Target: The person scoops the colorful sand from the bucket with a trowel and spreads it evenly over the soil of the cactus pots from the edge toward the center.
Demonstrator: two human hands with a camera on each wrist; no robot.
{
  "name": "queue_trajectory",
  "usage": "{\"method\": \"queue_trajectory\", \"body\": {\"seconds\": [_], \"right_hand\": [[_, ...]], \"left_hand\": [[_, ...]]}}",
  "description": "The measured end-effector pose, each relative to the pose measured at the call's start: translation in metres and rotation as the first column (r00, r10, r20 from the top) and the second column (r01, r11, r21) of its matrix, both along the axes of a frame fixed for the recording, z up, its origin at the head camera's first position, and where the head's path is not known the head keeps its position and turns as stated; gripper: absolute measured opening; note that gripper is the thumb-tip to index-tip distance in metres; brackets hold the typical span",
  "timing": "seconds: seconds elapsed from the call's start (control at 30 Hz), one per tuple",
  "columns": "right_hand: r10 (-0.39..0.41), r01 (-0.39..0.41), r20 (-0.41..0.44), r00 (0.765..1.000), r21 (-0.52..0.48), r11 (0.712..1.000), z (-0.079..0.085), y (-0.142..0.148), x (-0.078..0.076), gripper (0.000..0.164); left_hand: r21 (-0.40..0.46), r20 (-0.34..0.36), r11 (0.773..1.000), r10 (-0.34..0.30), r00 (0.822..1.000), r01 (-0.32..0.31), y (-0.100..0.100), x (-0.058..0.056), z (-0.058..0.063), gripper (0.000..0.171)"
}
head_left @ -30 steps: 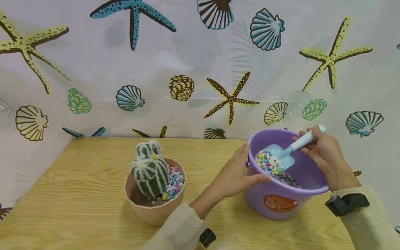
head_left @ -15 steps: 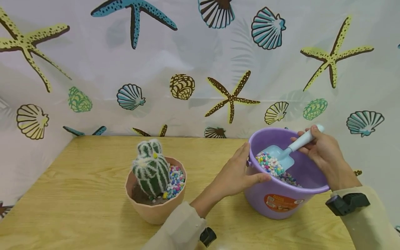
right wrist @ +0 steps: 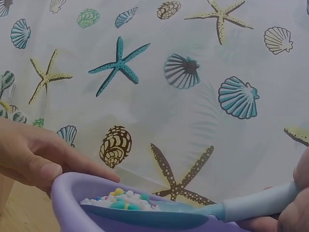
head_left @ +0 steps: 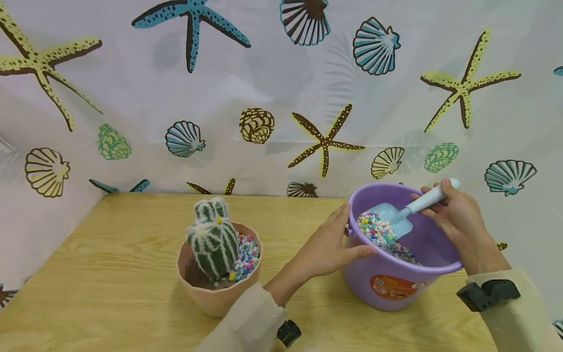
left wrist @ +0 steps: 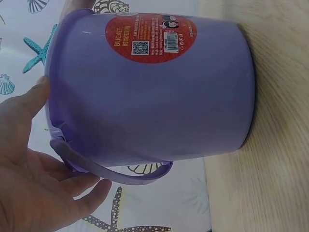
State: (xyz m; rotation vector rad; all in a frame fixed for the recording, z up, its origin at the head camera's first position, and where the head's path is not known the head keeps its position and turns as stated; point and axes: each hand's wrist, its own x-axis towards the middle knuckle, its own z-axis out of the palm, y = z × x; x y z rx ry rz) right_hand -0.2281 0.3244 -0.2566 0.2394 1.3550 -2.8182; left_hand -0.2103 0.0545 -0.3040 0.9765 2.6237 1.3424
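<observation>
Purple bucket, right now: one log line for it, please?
right hand: holds blue scoop loaded with pebbles, at mouth of purple bucket | left hand: touches purple bucket | cactus pot: on table

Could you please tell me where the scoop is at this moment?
In the head view, the scoop is on the right, its blade at the mouth of the bucket, its handle in the right hand.
</observation>
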Motion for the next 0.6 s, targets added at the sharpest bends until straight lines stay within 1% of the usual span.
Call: {"method": "queue_trajectory", "body": {"seconds": [0.1,0.23,0.3,0.43,0.6], "right_hand": [[-0.021,0.021,-0.002,1.0,-0.047,0.999,-0.002,0.004,0.003,0.025],[-0.042,0.04,-0.025,0.999,-0.064,0.997,-0.002,0.006,0.004,0.025],[-0.053,0.05,-0.028,0.998,-0.074,0.996,-0.003,0.006,0.005,0.024],[-0.089,0.085,-0.039,0.995,-0.111,0.99,-0.005,0.006,0.01,0.018],[-0.125,0.117,-0.063,0.99,-0.118,0.986,-0.005,0.004,0.015,0.02]], "left_hand": [[0.024,0.001,1.0,-0.002,1.0,0.002,-0.004,0.001,-0.001,0.087],[0.074,-0.014,0.997,0.015,1.0,-0.013,-0.011,0.0,0.0,0.073],[0.08,-0.01,0.996,0.03,0.999,-0.029,-0.015,0.001,0.0,0.069],[0.055,0.014,0.997,0.048,0.999,-0.049,-0.021,0.003,-0.001,0.066],[0.013,0.01,0.997,0.072,0.997,-0.072,-0.027,0.004,-0.001,0.064]]}}
